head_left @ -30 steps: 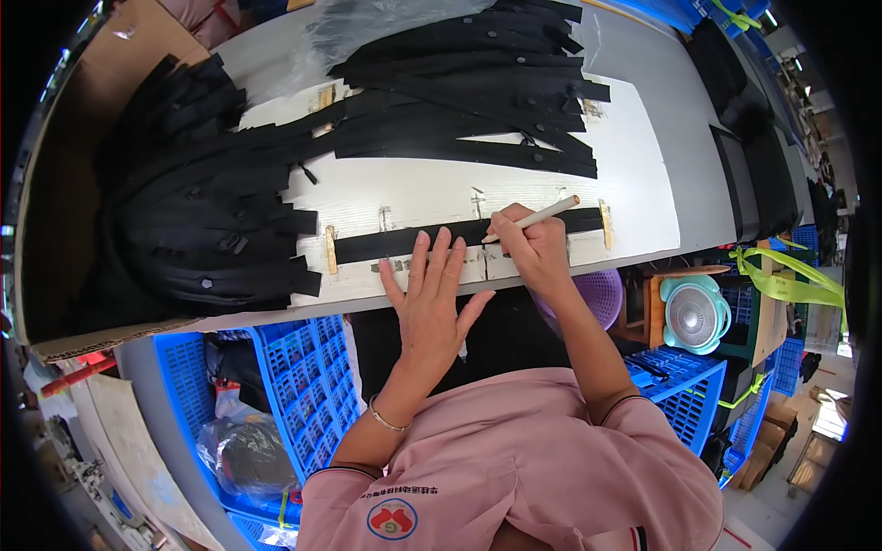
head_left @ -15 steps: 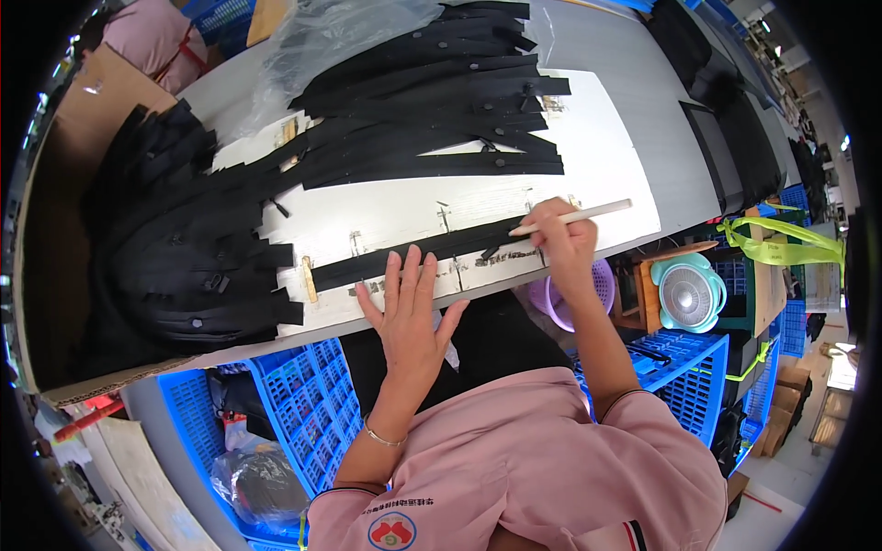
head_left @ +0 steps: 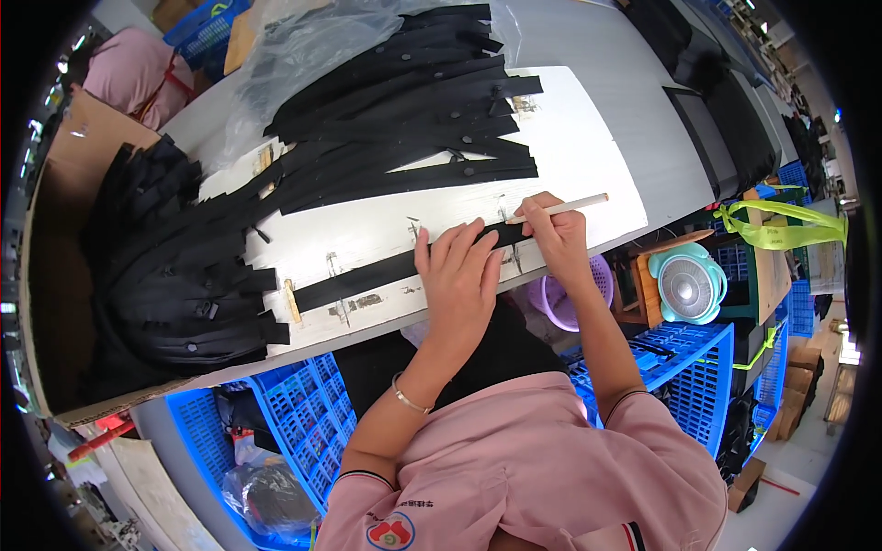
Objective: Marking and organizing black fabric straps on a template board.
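Observation:
A narrow black fabric strip [head_left: 367,274] lies along the near edge of a white board [head_left: 597,165] with dark marks on it. My left hand [head_left: 459,275] rests on the strip's right part, fingers stretched out and pressing it down. In my right hand [head_left: 556,237] is a white pencil [head_left: 571,205], pinched between the fingers and slanting up to the right. Its tip is at the strip's right end, just beyond my left fingertips. Whether the tip touches the cloth I cannot tell.
Many black strips [head_left: 395,119] with small round dark pieces cover the board's far side. More spill from a cardboard box [head_left: 92,133] at left. Clear plastic film [head_left: 294,55] lies behind. Below the table stand blue crates [head_left: 312,413], a purple basket [head_left: 588,285] and a turquoise fan [head_left: 687,283].
My left hand has slid right along the strip, closer to my right hand. The pencil is still in my right hand, near the strip's right end. The whole view has shifted slightly.

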Available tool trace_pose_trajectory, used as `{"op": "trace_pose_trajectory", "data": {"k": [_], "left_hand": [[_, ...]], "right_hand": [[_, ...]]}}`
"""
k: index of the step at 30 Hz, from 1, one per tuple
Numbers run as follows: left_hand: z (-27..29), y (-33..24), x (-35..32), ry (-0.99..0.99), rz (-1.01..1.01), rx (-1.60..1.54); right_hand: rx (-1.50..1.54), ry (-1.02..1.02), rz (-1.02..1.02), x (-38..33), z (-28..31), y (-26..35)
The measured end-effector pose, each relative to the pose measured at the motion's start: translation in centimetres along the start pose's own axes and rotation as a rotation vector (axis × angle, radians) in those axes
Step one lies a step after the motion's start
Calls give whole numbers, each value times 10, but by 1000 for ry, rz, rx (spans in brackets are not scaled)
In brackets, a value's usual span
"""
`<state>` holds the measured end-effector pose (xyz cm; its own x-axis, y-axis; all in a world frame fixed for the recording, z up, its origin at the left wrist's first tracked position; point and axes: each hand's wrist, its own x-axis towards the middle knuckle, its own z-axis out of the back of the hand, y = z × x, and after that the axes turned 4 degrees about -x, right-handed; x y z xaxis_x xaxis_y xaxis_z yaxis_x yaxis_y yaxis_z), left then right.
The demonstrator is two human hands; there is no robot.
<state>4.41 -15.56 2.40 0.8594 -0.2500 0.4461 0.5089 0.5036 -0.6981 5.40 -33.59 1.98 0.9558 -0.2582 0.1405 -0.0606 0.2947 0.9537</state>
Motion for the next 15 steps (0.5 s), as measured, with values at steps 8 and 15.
{"op": "trace_pose_trajectory", "data": {"k": [8, 15], "left_hand": [[-23, 4, 11, -21, -20, 12], [-24, 5, 10, -8, -31, 16]], "right_hand": [[-83, 12, 0, 0, 0, 3], [-48, 64, 6, -4, 9, -4]]}}
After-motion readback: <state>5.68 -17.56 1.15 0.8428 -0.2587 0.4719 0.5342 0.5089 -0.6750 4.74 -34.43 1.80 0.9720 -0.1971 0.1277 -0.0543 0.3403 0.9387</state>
